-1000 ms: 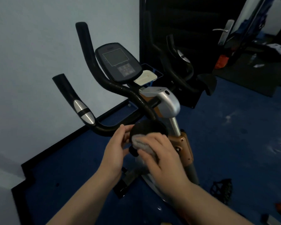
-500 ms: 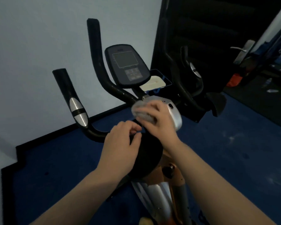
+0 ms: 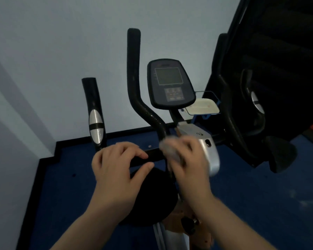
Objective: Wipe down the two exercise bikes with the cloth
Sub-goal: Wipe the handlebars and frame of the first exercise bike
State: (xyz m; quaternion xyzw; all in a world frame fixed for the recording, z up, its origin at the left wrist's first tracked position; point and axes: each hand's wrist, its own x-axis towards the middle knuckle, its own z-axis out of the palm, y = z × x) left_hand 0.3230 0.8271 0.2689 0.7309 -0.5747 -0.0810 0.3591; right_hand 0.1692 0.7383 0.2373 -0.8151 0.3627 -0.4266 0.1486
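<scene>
An exercise bike (image 3: 171, 83) with black handlebars and a dark console stands right in front of me. My right hand (image 3: 189, 159) is shut on a pale cloth (image 3: 167, 146), blurred with motion, pressed where the handlebar meets the silver stem cover (image 3: 209, 148). My left hand (image 3: 116, 168) rests with curled fingers on the horizontal handlebar tube (image 3: 153, 154), above a round black part (image 3: 152, 195). The left grip (image 3: 95, 114) has silver sensor plates. A second bike is not visible.
A pale wall stands close behind the bike, with a black skirting and blue floor (image 3: 260, 204). A small white tray (image 3: 202, 106) sits behind the console. A dark door or panel (image 3: 278, 51) fills the right, with the right handlebar (image 3: 253, 105) in front of it.
My right hand has carried the cloth up from the round black part to the handlebar junction. My left hand moved up onto the handlebar tube. My view has risen and come closer.
</scene>
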